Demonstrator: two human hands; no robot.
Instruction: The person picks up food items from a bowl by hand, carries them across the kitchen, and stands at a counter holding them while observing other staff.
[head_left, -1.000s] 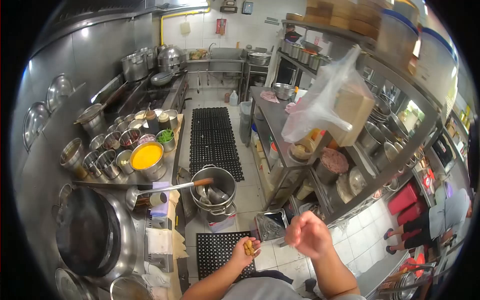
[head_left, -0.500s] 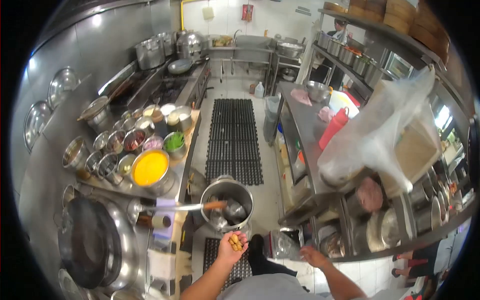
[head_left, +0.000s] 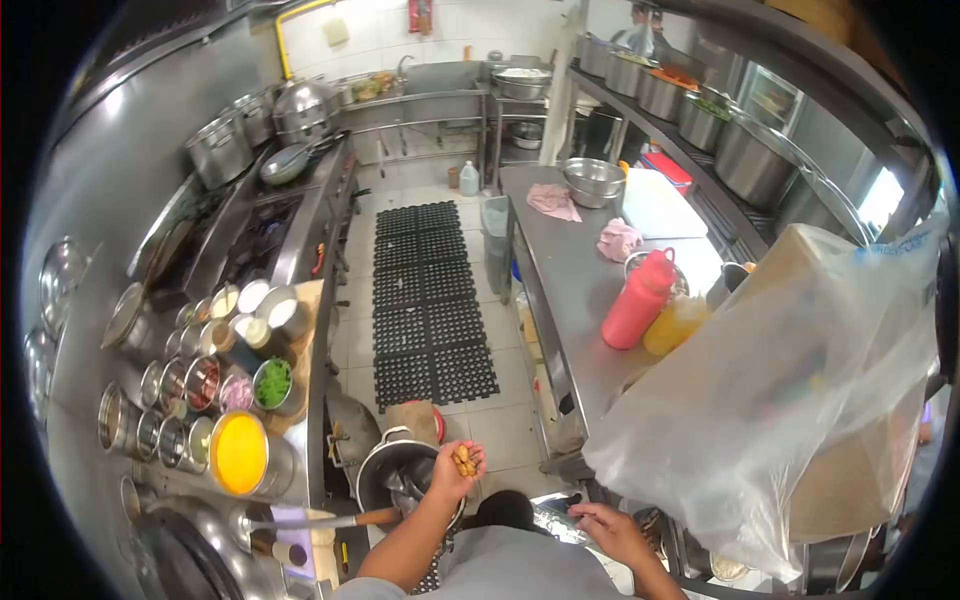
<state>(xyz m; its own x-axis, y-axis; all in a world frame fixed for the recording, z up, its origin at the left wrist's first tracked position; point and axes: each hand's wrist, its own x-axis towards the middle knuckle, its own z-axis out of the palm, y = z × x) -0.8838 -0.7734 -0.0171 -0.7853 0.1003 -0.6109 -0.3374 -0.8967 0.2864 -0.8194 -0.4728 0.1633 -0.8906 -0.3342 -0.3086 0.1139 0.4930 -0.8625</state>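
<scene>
While the left hand (head_left: 452, 470) is raised palm-up over the floor between the two counters, a small cluster of yellow-brown pieces (head_left: 464, 461) lies loose in its cupped palm, the fingers curled narrowly round them and not closed over them. Just below and to the left of that hand stands a steel pot (head_left: 392, 478) on the floor, with a ladle (head_left: 330, 520) whose wooden handle end reaches toward the pot's rim from the left counter's near edge. On that counter's near end sits a tub of orange sauce (head_left: 241, 453), with smaller tins of condiments (head_left: 205, 385) ranked behind it toward the stove. The right hand (head_left: 611, 527) is low at the near end of the right counter (head_left: 570, 290), fingers spread and slightly bent, holding nothing that can be made out; it rests above a shiny tray (head_left: 552, 512) whose contents cannot be told. A large clear plastic bag (head_left: 790, 400) hangs over the right counter's near right corner, hiding what is behind it. Farther along that counter's middle stand a red squeeze bottle (head_left: 636, 301) and, touching its right side, a yellow bottle (head_left: 676, 322). Black floor mats (head_left: 425, 290) run down the aisle between the counters.
</scene>
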